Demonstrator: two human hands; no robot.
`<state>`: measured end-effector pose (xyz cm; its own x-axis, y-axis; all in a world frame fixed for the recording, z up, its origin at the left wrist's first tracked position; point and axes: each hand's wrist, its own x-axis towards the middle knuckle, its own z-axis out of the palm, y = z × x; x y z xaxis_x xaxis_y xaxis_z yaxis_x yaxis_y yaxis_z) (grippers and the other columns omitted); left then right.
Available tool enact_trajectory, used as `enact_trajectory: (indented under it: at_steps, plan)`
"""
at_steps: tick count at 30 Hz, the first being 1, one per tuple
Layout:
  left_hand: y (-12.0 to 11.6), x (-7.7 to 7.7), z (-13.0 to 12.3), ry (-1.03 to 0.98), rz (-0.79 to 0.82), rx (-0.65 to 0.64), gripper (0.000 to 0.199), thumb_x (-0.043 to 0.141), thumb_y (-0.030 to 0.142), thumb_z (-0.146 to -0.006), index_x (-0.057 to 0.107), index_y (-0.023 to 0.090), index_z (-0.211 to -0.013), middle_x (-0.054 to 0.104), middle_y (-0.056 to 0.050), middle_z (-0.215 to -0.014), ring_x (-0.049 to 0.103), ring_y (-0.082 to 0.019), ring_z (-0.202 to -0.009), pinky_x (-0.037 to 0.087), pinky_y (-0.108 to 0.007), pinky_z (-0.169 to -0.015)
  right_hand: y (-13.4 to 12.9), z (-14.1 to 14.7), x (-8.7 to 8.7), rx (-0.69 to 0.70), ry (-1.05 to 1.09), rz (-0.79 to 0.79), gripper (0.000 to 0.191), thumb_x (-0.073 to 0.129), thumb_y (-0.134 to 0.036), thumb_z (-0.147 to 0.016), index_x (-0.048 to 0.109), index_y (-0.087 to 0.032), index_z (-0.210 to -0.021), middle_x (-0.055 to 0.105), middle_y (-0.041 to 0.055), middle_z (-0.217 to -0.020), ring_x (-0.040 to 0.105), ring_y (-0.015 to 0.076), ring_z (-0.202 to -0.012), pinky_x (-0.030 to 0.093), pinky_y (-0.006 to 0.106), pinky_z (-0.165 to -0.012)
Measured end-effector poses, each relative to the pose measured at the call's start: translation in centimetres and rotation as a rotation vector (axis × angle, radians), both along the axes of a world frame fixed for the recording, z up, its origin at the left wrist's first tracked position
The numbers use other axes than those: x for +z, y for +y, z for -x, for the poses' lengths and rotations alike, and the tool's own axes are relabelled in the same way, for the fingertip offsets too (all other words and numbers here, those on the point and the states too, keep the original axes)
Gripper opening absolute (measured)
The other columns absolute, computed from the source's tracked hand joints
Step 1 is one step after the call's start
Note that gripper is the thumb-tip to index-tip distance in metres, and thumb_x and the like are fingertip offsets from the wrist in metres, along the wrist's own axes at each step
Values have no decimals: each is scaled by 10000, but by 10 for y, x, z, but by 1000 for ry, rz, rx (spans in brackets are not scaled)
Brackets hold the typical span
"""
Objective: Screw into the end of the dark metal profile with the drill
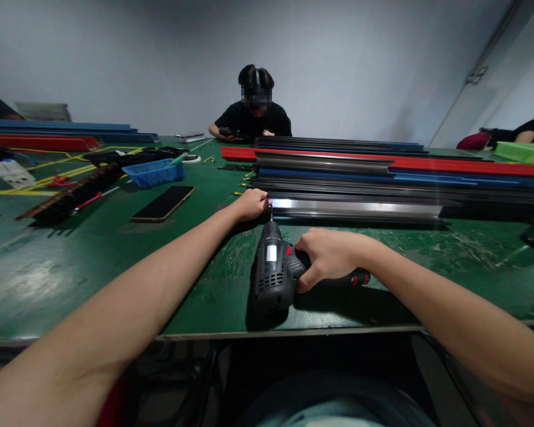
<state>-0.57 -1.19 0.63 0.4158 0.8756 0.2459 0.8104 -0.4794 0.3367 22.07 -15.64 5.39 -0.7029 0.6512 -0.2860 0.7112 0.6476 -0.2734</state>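
Observation:
My right hand (327,255) is wrapped round the handle of a black cordless drill (273,270), which lies on its side low over the green table. Its bit points away from me and meets the left end of a shiny metal profile (356,207). At that same end my left hand (250,204) is closed, its fingers gripping the profile. The exact contact of bit and metal is too small to make out.
Behind the profile lie several long black, blue and red profiles (449,168). To the left are a phone (163,203), a blue basket (155,173) and a dark tool strip (73,193). Across the green table (196,296) sits a co-worker (253,112) holding a drill.

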Motion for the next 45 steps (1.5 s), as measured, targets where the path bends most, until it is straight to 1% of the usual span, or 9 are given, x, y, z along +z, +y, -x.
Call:
enact_trajectory:
  at_steps: [7, 14, 21, 26, 29, 34, 39, 45]
  plan:
    - [0, 0, 0, -1, -8, -1, 256, 517, 313, -765, 562, 189, -545, 659, -84, -644, 566, -212, -670, 418, -308, -666, 1, 0, 0, -3, -8, 4, 527, 755, -678, -703, 724, -163, -806, 629, 22, -691, 496, 161, -588, 320, 306, -531]
    - [1, 0, 0, -9, 0, -25, 241, 501, 327, -749, 525, 206, -542, 622, -71, -616, 534, -207, -663, 389, -309, -659, 0, 0, 1, -1, -7, 12, 504, 756, -664, -709, 712, -167, -782, 622, 15, -678, 490, 156, -569, 315, 299, -520]
    - [1, 0, 0, 21, -16, -7, 259, 494, 320, -769, 552, 197, -549, 623, -66, -606, 542, -199, -658, 398, -293, -645, 0, 0, 1, -6, -18, 19, 522, 756, -669, -713, 728, -159, -819, 642, 27, -701, 498, 158, -588, 323, 300, -542]
    - [0, 1, 0, 22, -27, -12, 269, 488, 330, -766, 506, 203, -530, 598, -57, -581, 495, -179, -612, 369, -294, -617, 0, 1, 2, -8, -16, 5, 508, 761, -665, -703, 710, -167, -792, 628, 18, -689, 498, 160, -577, 321, 303, -520]
    - [0, 0, 0, 15, -30, -12, 276, 480, 344, -767, 508, 200, -533, 598, -56, -579, 481, -172, -599, 355, -291, -602, 1, 0, 1, -1, -13, -2, 523, 754, -678, -708, 720, -163, -795, 628, 19, -687, 492, 158, -575, 319, 305, -524]
    - [1, -1, 0, 27, -35, -10, 300, 473, 368, -782, 538, 193, -547, 607, -58, -580, 492, -174, -609, 356, -284, -600, 2, 0, 0, 3, -20, 0, 557, 749, -700, -705, 739, -152, -807, 644, 33, -695, 493, 163, -577, 324, 309, -534]
    - [1, -2, 1, 16, -27, -5, 309, 486, 360, -803, 567, 191, -556, 629, -66, -604, 524, -193, -631, 377, -291, -619, 1, 0, 0, 5, -22, -4, 546, 749, -689, -711, 738, -151, -801, 647, 38, -700, 500, 162, -581, 320, 303, -532]
    - [0, 0, 0, -2, 3, 10, 303, 510, 333, -802, 553, 195, -536, 639, -71, -623, 540, -199, -639, 384, -298, -643, 2, 0, -1, 3, -14, 0, 530, 750, -686, -707, 720, -162, -784, 620, 19, -674, 484, 155, -568, 313, 304, -528]
